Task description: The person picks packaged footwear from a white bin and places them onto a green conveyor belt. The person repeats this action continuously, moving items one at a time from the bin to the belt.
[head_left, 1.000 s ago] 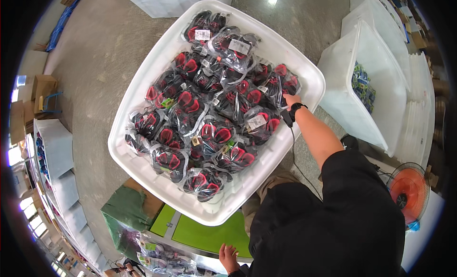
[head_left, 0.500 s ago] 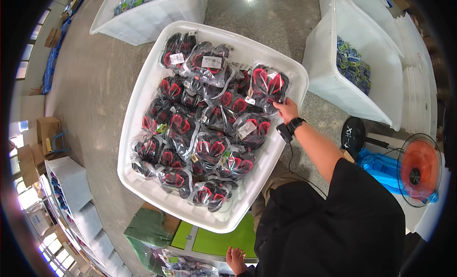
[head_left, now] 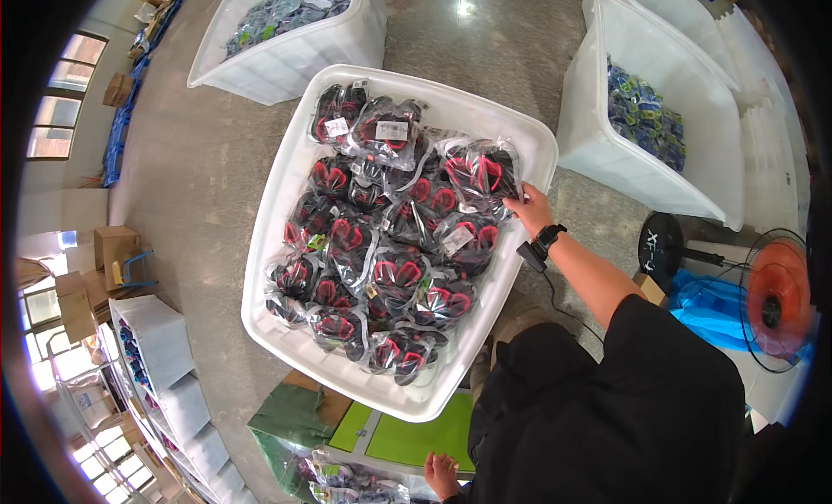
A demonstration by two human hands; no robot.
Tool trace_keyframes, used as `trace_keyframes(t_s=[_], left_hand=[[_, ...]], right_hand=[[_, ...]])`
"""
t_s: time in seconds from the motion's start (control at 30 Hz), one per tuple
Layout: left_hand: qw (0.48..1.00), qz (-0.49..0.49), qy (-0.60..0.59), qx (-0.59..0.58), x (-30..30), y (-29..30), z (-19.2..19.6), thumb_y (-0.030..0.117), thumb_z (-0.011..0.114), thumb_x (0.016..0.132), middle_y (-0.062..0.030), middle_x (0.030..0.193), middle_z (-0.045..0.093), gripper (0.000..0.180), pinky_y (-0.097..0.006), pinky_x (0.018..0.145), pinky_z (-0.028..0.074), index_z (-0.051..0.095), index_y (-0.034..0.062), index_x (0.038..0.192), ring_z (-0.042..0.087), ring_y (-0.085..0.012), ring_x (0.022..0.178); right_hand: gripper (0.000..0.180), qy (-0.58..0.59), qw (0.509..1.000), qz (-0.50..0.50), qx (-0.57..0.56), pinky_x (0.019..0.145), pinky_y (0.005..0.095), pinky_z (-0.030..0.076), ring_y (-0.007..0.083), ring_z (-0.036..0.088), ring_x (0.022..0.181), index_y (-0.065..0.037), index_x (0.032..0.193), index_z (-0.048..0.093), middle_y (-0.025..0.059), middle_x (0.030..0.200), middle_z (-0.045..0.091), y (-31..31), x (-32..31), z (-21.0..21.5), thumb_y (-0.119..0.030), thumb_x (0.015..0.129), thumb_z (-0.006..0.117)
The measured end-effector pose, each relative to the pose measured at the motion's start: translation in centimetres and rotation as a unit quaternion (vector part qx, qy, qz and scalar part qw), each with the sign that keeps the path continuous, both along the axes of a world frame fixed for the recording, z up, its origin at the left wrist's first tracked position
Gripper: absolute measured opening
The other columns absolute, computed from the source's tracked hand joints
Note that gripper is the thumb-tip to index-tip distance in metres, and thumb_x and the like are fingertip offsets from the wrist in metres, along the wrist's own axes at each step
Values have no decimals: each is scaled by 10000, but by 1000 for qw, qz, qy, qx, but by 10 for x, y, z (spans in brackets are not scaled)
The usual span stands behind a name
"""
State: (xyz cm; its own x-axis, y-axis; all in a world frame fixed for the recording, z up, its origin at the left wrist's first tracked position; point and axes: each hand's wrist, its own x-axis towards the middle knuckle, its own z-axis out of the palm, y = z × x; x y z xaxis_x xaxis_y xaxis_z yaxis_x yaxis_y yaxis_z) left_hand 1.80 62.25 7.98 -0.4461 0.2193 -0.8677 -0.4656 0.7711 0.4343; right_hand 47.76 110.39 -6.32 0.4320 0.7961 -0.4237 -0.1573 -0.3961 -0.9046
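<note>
A large white plastic bin on the floor is filled with several clear bags of red and black items. My right hand reaches over the bin's right rim and grips one such bag by its edge, near the far right corner. A black watch and a small black device are on that wrist. My left hand is low at the bottom edge, beside more clear bags and green sheets. Its grip is hidden.
A white bin with blue and green packets stands at the right, and another white bin at the far left. A black and orange floor fan and blue plastic sit at the right. Stacked white crates and cardboard boxes line the left.
My right hand has taken up a bag from the right side of the pile and holds it near the far right corner. The view has shifted; my left hand has stayed low.
</note>
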Motion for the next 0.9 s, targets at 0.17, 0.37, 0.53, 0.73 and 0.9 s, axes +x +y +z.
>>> trace_keyframes(t_s=[0.17,0.37,0.53,0.73,0.9], left_hand=[[999,-40,-25,-4,-16,-72,-28,183,598,927,-66,994,642,343,-409,901,484,532,72,1245,598,-242,1000],[938,-310,133,83,-5,-134,-61,177,583,924,-127,1089,666,305,-406,937,478,597,40,1196,595,-269,1098],[998,48,-1,34,24,-95,-38,252,569,975,-168,1099,600,429,-438,721,538,453,63,1342,635,-300,889],[994,98,7,38,50,-89,-28,251,574,974,-174,1110,592,425,-473,735,534,454,74,1342,629,-319,905],[982,180,24,58,66,-137,-46,234,565,977,-146,1040,604,410,-409,666,538,459,46,1326,620,-258,825]], right_hand=[[424,-19,998,0,52,614,256,489,97,593,745,-7,1227,578,20,938,642,-3,3,8,-34,831,730],[363,102,995,-11,22,593,250,498,91,596,731,-48,1175,603,8,934,648,-4,12,0,-107,843,735],[343,-77,974,-27,-210,557,276,531,133,624,699,-56,1131,609,45,962,651,10,21,-23,-201,839,715],[145,-79,967,182,-162,498,266,498,114,594,665,-93,927,663,4,779,619,10,-17,-9,-190,829,711],[131,-36,937,328,-116,479,295,491,137,589,546,-48,862,645,35,677,615,-16,-72,-6,-176,860,671]])
